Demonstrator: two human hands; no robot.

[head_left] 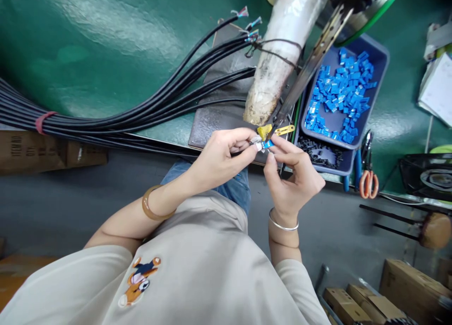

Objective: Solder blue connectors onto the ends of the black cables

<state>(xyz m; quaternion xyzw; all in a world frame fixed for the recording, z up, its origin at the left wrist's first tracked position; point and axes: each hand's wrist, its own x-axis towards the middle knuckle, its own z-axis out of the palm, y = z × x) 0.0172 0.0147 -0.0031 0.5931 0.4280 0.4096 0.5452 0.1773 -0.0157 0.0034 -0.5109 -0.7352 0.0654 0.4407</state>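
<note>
My left hand (221, 158) is closed in a pinch on the stripped end of a cable at the table's front edge. My right hand (291, 172) meets it from the right, fingers pinched on a small blue connector (267, 144) pressed against the cable's wire ends. Just above the fingertips sits a yellow tab (264, 131) on a metal strip (310, 63) that slants up to the right. A bundle of black cables (141, 110) fans in from the left, their stripped tips (252, 30) lying on a dark mat (219, 113).
A blue tray (379, 56) holds several blue connectors (341, 96). A plastic-wrapped cylinder (282, 52) stands over the mat. Orange-handled scissors (369, 183) and pliers lie right of the tray. Papers (438, 87) lie at far right. Cardboard boxes (356, 304) stand on the floor below.
</note>
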